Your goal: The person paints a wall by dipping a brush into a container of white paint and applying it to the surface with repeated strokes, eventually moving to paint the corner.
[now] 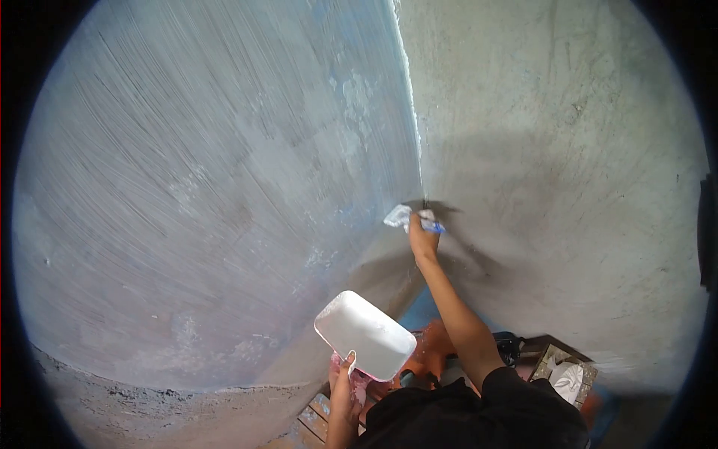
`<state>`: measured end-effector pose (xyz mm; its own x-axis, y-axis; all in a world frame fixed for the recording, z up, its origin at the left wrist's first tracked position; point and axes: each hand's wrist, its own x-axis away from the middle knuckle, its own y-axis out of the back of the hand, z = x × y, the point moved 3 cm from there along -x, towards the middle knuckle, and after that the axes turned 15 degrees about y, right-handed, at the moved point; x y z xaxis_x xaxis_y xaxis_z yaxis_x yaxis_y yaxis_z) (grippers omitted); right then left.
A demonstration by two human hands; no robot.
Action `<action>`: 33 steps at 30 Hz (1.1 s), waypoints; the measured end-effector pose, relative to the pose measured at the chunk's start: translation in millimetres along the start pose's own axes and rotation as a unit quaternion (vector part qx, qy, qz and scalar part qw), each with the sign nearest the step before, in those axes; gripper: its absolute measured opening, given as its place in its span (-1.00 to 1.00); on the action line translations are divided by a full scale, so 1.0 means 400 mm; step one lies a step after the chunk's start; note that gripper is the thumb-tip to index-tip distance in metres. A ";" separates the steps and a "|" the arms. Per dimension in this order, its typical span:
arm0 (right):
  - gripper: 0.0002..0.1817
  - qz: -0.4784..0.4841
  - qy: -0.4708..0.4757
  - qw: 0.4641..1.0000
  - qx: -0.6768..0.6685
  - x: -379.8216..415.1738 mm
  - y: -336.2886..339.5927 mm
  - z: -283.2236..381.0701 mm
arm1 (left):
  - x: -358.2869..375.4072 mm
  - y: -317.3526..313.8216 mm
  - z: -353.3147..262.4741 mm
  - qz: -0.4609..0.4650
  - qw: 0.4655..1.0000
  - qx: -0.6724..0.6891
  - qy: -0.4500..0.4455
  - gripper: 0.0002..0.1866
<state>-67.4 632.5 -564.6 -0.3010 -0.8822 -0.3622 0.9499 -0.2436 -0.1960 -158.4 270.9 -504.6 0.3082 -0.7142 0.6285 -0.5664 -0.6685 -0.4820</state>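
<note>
My left hand (344, 374) grips the near edge of a white rectangular tray (366, 334) with a pinkish rim, held tilted below the wall corner. A pale smear lies inside the tray. Up at the corner where the two walls meet, my right hand (424, 228) is closed around a crumpled white cloth or plastic piece (398, 216) with a blue part on its right side. That hand is at the lower end of a white strip (410, 97) running down the corner. Whether the piece touches the wall is unclear.
A streaky grey-blue wall (224, 187) fills the left, and a greenish-grey wall (561, 150) the right. Below are wooden slats (314, 419), orange and blue objects, and a speckled block (553, 359) with a white crumpled item (567, 380) on it. A rough ledge runs along the lower left.
</note>
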 end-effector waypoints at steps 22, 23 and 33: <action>-0.83 0.020 -0.069 0.996 -0.057 -0.011 -0.002 0.068 | -0.010 0.004 0.025 -0.002 0.999 0.046 0.005 -0.54; -0.83 0.040 -0.049 0.997 -0.036 -0.023 -0.003 0.061 | -0.016 0.011 0.022 0.002 0.999 0.040 0.005 -0.54; -0.81 0.055 0.184 0.957 -0.216 -0.288 -0.180 0.741 | -0.010 0.062 -0.018 0.049 0.997 0.045 0.024 -0.41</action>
<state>-76.1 632.1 -238.6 -0.2853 -0.6722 -0.6832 0.8777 0.1031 -0.4680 -179.2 258.5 -514.7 0.2168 -0.7678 0.6029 -0.5197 -0.6136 -0.5945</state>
